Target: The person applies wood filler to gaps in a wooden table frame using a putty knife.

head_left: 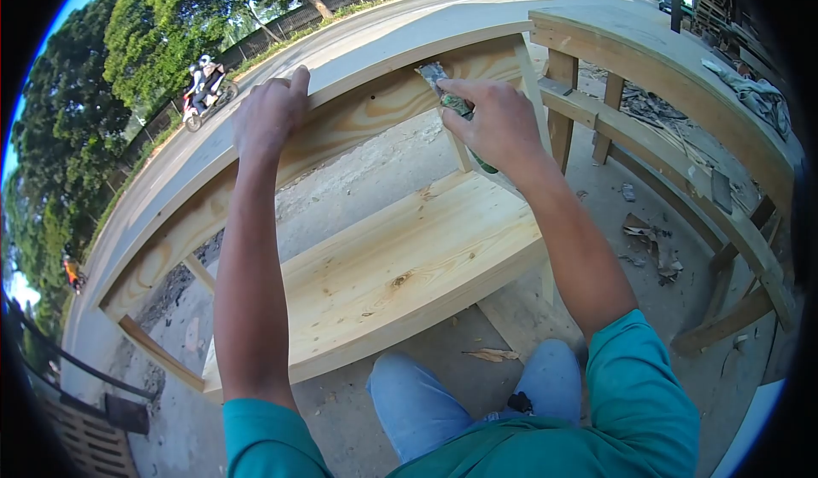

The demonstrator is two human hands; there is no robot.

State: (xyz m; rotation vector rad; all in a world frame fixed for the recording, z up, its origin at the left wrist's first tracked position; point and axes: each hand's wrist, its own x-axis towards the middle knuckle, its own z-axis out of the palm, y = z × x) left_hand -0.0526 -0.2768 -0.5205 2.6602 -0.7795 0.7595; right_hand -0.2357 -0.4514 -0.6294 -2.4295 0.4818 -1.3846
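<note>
A pale wooden frame (400,282) with a wide lower shelf stands in front of my knees. My left hand (271,113) grips the top rail (366,76) of this frame, its fingers over the far edge. In my right hand (494,124) is a putty knife (432,72) with a green handle. Its grey, stained blade points up and left against the inner face of the back board (341,133), near the right corner. My palm hides part of the handle.
At the right stands a wooden workbench (665,69) with a grey-green cloth (750,95) on it. Scraps (656,244) lie on the concrete floor beside it. Beyond the frame runs a road with a motorcycle (207,95) and its riders. A dark metal rail is at lower left.
</note>
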